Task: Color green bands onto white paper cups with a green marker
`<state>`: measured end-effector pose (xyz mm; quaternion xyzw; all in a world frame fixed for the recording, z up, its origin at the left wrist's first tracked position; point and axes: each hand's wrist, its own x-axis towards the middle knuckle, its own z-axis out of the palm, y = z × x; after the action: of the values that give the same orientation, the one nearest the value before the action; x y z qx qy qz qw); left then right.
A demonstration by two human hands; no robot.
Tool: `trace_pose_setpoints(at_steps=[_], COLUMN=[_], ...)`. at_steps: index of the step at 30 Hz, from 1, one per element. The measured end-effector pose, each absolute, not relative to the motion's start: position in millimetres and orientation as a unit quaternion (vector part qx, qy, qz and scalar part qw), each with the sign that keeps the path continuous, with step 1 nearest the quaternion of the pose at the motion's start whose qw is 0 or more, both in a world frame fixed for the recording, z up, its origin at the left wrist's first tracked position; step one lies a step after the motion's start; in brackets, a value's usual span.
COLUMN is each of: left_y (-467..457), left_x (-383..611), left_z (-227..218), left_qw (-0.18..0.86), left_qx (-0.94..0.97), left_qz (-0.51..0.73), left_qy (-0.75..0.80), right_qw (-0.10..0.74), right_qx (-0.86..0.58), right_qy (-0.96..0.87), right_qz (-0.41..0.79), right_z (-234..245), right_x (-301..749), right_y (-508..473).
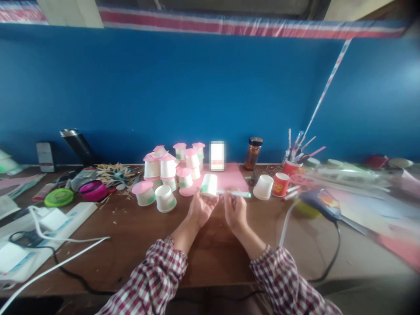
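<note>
My left hand (202,210) is closed around a white paper cup (209,184) with a green patch, tipped on its side above the table. Just right of it, my right hand (235,211) grips a white marker (238,193) with a green end, its other end pointing at the cup. Left of my hands stand several paper cups with pink paper roofs (168,166), some stacked. A roofless white cup with a green patch (165,199) stands in front of them. Beneath and behind the held cup lies pink paper (232,175).
Right of my hands are a plain white cup (263,187), a red cup (280,184), a brown jar (253,153) and a glue gun (321,204) with its cord. A power strip (70,223) with white cables, a green tape roll (59,197) and paper scraps (116,177) lie left.
</note>
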<state>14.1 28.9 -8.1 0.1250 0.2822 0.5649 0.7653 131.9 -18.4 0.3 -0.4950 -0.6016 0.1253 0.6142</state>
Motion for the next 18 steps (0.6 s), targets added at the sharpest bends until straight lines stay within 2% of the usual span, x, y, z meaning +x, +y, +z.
trace_pose_setpoints(at_steps=[18], left_y=[27.0], left_x=[16.2], left_z=[-3.9], left_qw=[0.769], left_qx=[0.121], left_qz=[0.555], left_qy=[0.294], right_qw=[0.617], right_qx=[-0.502], right_qy=[-0.596], right_qz=[0.114], right_z=[0.3], right_x=[131.7], right_y=[-18.7])
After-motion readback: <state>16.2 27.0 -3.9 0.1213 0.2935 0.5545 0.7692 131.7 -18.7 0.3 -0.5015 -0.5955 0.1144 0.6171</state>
